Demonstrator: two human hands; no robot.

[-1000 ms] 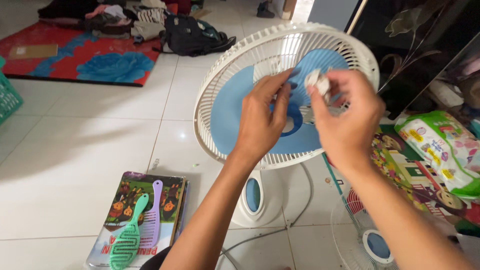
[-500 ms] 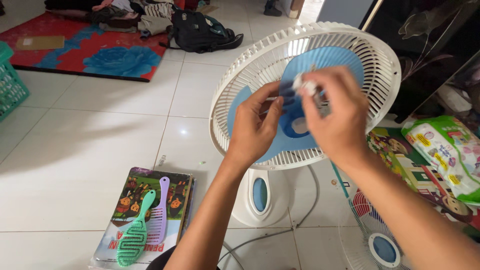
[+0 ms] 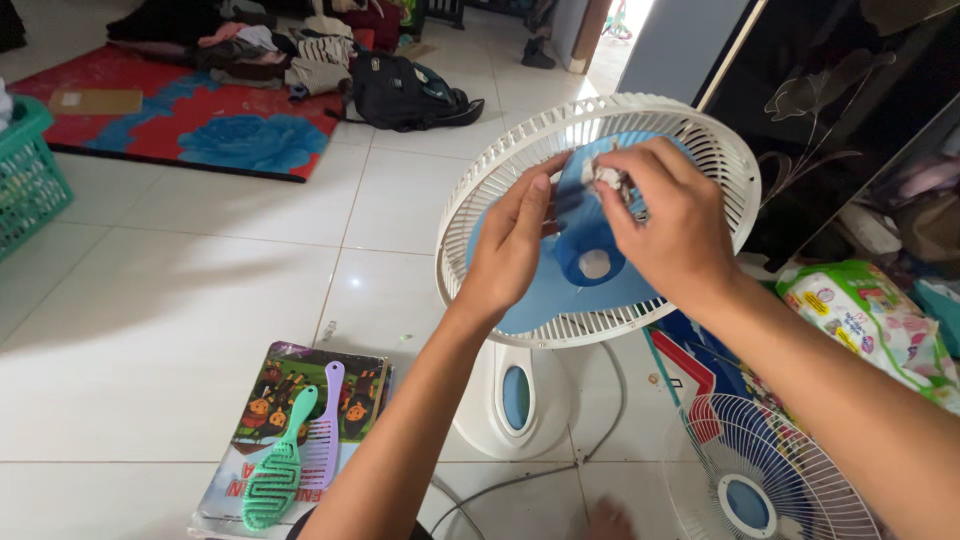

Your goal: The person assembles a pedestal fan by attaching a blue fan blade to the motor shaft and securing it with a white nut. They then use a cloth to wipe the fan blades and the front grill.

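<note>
Nearest the person, on the white tiled floor (image 3: 180,330), a green hairbrush (image 3: 278,470) and a lilac comb (image 3: 322,432) lie on a picture book (image 3: 300,400) at the lower left, and the removed front grille (image 3: 775,470) of the fan lies flat at the lower right, beside a soft plastic pack (image 3: 865,315). Just beyond stands the fan base (image 3: 515,400) with its cord trailing over the tiles, and above it the white rear guard (image 3: 600,215) with the blue blades (image 3: 585,260) exposed. The left hand (image 3: 510,245) rests on a blade, fingers together and extended flat along its face, thumb at the edge, steadying it rather than gripping. The right hand (image 3: 665,225) is curled with its fingertips pinched shut on a small crumpled white wad (image 3: 607,177), apparently tissue or cloth, pressed against the upper part of a blade just right of the left fingertips. To wipe well, it seems best to keep the left hand bracing the blade so it cannot spin, and to draw the wad outward from the hub with light pressure, since the thin plastic looks likely to flex. Farther off lie a green basket (image 3: 30,175) at the left edge, a red rug (image 3: 190,115) with clothes, and a black backpack (image 3: 405,90).
</note>
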